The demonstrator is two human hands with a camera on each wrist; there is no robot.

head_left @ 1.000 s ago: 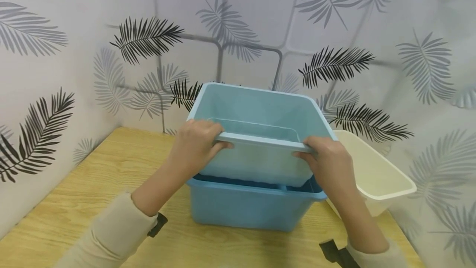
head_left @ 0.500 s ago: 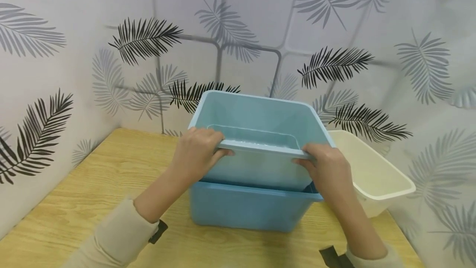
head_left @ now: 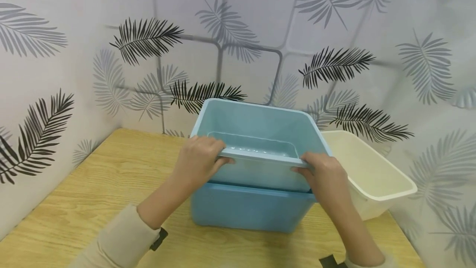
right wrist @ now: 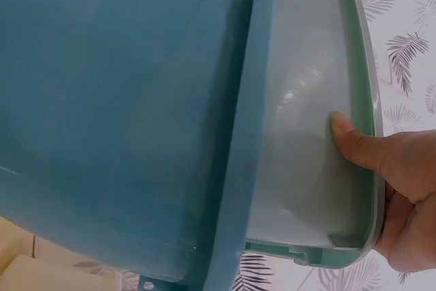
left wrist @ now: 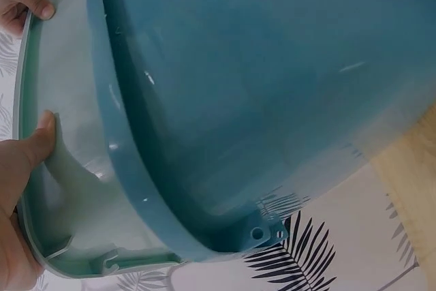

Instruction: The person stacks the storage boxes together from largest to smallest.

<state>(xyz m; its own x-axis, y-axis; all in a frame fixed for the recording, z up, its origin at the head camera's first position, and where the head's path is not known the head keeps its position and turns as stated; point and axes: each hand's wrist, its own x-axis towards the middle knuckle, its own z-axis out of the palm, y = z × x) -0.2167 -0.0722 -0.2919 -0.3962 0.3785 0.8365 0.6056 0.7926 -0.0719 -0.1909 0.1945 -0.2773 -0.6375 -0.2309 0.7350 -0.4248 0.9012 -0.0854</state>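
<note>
A light blue plastic bin (head_left: 260,173) sits partway down inside a darker blue bin (head_left: 249,208) on the table. My left hand (head_left: 198,158) grips the light bin's near rim toward its left end, thumb on the outer wall. Toward the right end of that rim, my right hand (head_left: 327,173) holds on the same way. In the left wrist view, the left thumb presses the pale wall (left wrist: 82,168) above the darker rim (left wrist: 112,114). The right wrist view shows the right thumb (right wrist: 357,148) flat against that wall. The light bin's lower part is hidden inside the darker one.
A cream bin (head_left: 368,168) stands to the right, tilted, behind my right forearm. Under everything is a wood-grain table (head_left: 122,168), and a leaf-patterned wall covering (head_left: 253,20) rises behind and at both sides.
Both hands have moved down with the light blue bin, which has sunk deeper into the darker blue bin. The darker bin and the cream bin stay in place.
</note>
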